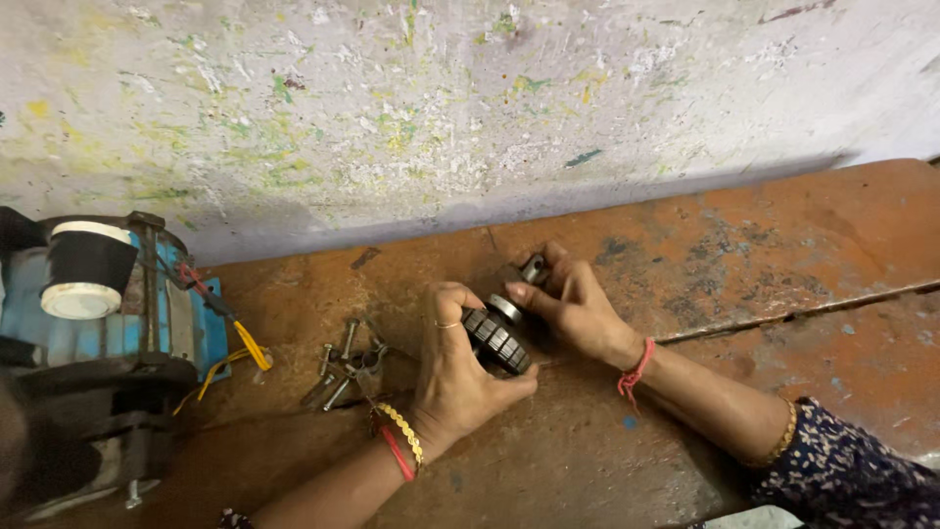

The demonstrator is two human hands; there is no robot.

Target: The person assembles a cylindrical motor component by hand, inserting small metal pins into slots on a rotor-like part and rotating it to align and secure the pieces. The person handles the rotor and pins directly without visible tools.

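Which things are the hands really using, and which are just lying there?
In use:
- black ribbed round part, held by left hand
- small metal piece, in right hand

Lying about:
- loose bolts
- blue motor
- yellow wires

Soft, even daylight; moderate brightness. A dim shadow band runs along the workbench (744, 245) rear edge below the wall (470, 88). No glare. Focus sharp centrally; slight wide-angle bending at frame edges.
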